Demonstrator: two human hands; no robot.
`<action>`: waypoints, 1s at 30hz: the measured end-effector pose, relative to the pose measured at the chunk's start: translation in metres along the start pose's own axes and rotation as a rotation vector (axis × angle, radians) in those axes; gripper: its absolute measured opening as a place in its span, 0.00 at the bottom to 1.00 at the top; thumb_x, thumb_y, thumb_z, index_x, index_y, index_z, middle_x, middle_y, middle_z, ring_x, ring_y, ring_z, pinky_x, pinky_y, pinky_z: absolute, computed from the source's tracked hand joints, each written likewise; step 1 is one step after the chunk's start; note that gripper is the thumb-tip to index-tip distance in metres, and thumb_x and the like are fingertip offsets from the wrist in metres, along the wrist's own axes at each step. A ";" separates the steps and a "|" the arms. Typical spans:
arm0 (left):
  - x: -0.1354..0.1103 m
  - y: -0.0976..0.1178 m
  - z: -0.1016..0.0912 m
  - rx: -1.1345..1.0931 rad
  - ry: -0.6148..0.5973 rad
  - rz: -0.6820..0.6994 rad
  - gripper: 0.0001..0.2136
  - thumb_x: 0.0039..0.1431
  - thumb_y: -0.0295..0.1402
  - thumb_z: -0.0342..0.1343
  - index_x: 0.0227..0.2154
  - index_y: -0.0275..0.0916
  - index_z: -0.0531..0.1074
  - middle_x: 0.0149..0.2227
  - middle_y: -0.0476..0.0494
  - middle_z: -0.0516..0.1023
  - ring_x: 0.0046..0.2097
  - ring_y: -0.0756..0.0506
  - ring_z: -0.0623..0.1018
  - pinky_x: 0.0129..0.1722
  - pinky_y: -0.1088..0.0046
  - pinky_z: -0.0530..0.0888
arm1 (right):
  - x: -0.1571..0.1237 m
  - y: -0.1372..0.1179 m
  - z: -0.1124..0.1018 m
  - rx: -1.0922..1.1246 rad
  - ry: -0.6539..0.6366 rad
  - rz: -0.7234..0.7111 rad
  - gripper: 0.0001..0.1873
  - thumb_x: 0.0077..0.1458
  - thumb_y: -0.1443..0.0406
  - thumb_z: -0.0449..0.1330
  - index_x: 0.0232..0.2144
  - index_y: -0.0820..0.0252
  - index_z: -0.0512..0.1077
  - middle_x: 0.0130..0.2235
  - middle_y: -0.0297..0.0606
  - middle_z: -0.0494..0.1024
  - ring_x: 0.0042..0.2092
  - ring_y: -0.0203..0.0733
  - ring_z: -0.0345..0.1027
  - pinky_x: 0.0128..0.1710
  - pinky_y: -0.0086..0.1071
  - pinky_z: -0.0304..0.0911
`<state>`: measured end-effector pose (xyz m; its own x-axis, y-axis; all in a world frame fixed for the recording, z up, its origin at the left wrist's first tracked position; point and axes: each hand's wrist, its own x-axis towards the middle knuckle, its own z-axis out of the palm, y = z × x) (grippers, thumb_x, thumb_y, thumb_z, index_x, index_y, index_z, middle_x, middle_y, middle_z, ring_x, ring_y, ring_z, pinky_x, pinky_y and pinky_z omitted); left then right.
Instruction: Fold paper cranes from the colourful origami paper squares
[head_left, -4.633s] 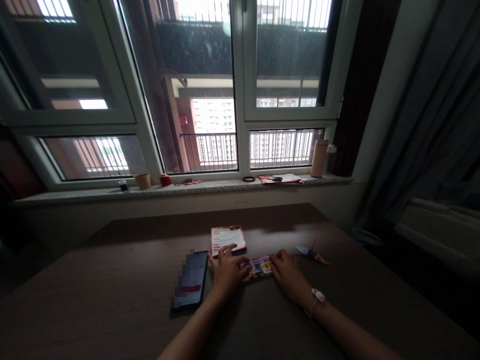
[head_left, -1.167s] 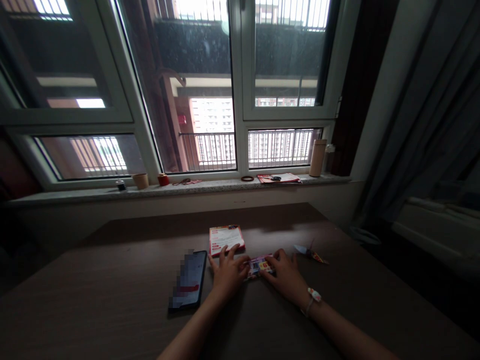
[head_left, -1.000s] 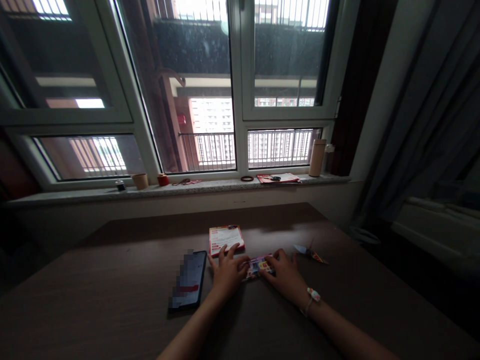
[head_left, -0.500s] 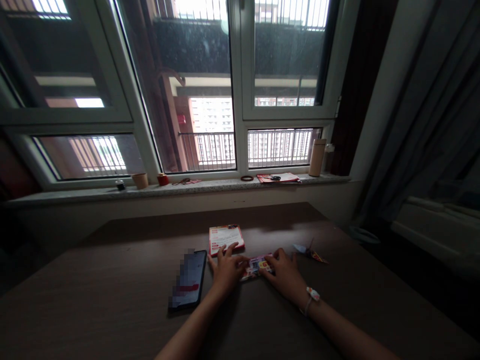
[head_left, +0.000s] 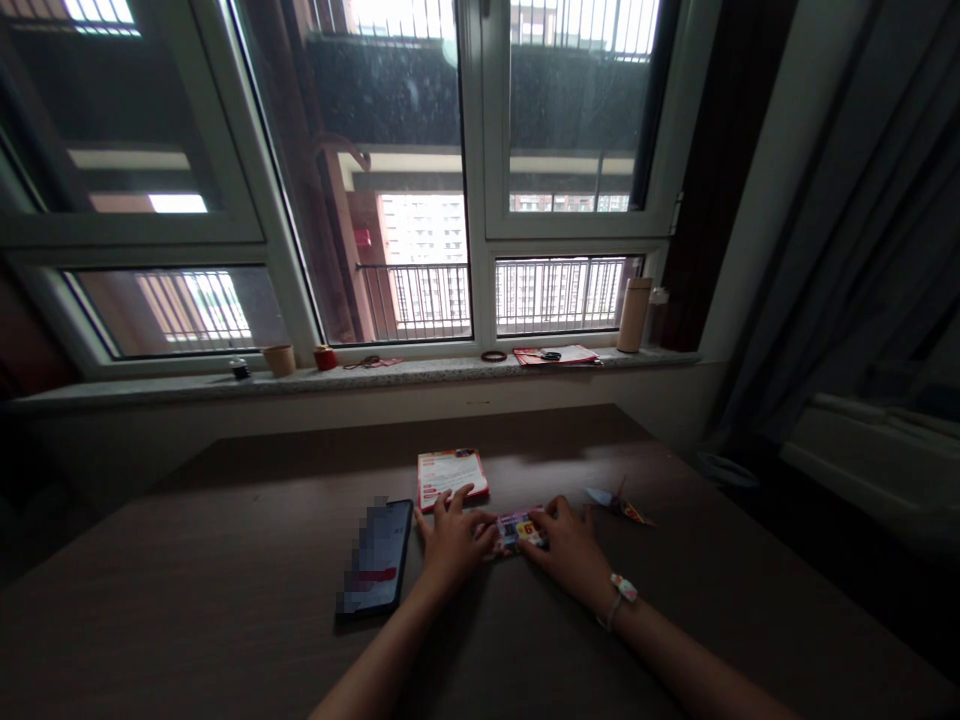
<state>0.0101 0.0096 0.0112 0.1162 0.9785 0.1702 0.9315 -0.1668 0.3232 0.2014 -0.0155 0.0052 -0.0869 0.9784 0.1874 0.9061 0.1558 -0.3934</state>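
A small folded piece of colourful printed paper [head_left: 516,528] lies flat on the dark wooden table [head_left: 225,600]. My left hand [head_left: 450,540] presses on its left end, thumb on the paper and the other fingers spread. From the right, my right hand [head_left: 571,545] pinches the paper's other end with its fingertips; a bead bracelet is on that wrist. A finished folded paper crane [head_left: 619,505] sits just right of my right hand. A stack of pink-bordered paper sheets [head_left: 451,475] lies just beyond my left hand.
A black phone [head_left: 377,570] with its screen lit lies left of my left hand. On the window sill [head_left: 360,377] stand a paper cup [head_left: 280,359], a small red pot [head_left: 325,357], scissors on red paper [head_left: 559,355] and a tall tumbler [head_left: 634,314]. Dark curtains [head_left: 847,230] hang at the right.
Both hands have drawn slightly closer together on the folded paper, so less of it shows between them. The view has barely shifted.
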 end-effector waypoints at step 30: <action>-0.005 -0.001 -0.003 0.032 -0.096 -0.003 0.26 0.43 0.56 0.59 0.48 0.60 0.73 0.67 0.45 0.55 0.68 0.28 0.47 0.57 0.30 0.34 | 0.002 0.005 0.000 -0.030 0.060 0.026 0.29 0.45 0.42 0.61 0.45 0.49 0.74 0.47 0.43 0.68 0.50 0.52 0.62 0.55 0.47 0.50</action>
<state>0.0077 0.0040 0.0129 0.1442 0.9864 0.0789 0.9422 -0.1613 0.2936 0.2056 -0.0130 0.0042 -0.0388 0.9721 0.2315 0.9200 0.1252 -0.3715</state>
